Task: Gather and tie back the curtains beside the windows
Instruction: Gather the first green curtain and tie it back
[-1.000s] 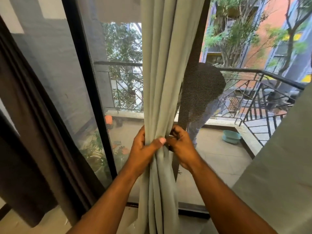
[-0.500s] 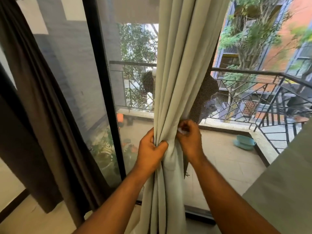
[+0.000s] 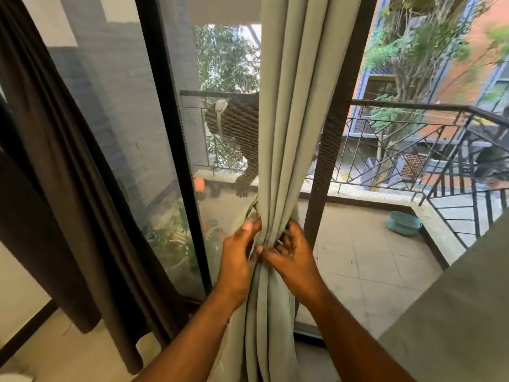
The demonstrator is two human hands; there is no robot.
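Since half a second ago the right hand (image 3: pixel 292 255) has dropped from above the left hand's level to sit level with it, its thumb now reaching across the front of the folds, and the left hand (image 3: pixel 239 257), which had its thumb wrapped over the front of the bundle, now pinches at the bundle's left edge with thumb and forefinger; a loop of tie-back (image 3: pixel 252 213) has come into sight at the curtain's left edge, at 12 o'clock from the left hand. The pale green curtain (image 3: pixel 289 111) hangs gathered into tight vertical folds down the middle of the view, cinched to its narrowest between the two hands, the left hand at 9 o'clock of the cinch and the right hand at 3 o'clock, both with fingers curled onto the cloth and gripping it. Whether the loop passes fully round the bundle cannot be told. At 9 o'clock from the hands a dark brown curtain (image 3: pixel 63 175) hangs along the black window frame (image 3: pixel 176 150). Through the glass lies a tiled balcony floor (image 3: pixel 366 260) with a black metal railing (image 3: pixel 429 150) at 2 o'clock, a teal basin (image 3: pixel 403 222) by the low wall at 3 o'clock, and potted plants (image 3: pixel 170 238) at 9 o'clock, with trees and an orange building beyond
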